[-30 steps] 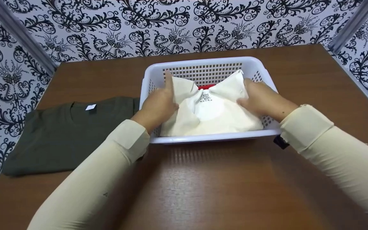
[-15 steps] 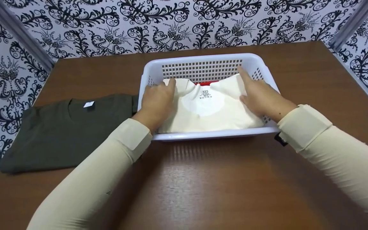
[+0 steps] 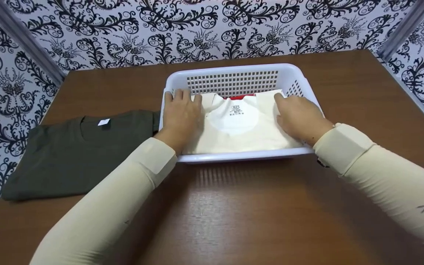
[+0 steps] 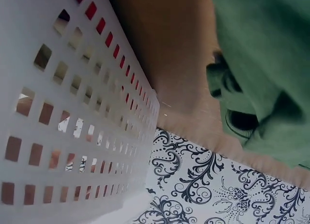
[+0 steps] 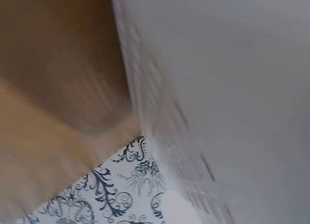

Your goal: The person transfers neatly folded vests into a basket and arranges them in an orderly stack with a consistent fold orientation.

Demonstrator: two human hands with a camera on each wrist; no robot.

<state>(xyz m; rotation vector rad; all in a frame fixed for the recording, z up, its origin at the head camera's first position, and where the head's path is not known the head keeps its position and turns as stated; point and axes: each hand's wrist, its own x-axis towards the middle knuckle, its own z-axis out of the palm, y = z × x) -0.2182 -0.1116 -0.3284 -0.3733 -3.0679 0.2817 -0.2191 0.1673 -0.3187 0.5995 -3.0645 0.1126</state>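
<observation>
A cream folded T-shirt (image 3: 234,138) with a printed neck label lies inside a white plastic basket (image 3: 226,158). My left hand (image 3: 180,116) rests on the shirt's left side, fingers fairly straight and pointing to the back. On the shirt's right side my right hand (image 3: 300,116) presses down with its fingers extended; some fingertips are hidden. A strip of red cloth (image 3: 239,97) peeks out behind the collar, and red also shows through the basket holes in the left wrist view. Neither hand is seen in the wrist views, which show the outer basket walls.
A dark green folded T-shirt (image 3: 83,158) with a white tag lies on the brown wooden table (image 3: 234,213), left of the basket and close against it. Black-and-white patterned walls (image 3: 204,33) enclose the table's back and sides.
The shirt's shoulders, bunched and raised earlier, now lie flatter, and the collar has spread wider. My left fingers have unfolded onto the cloth; my right hand has shifted and lowered slightly.
</observation>
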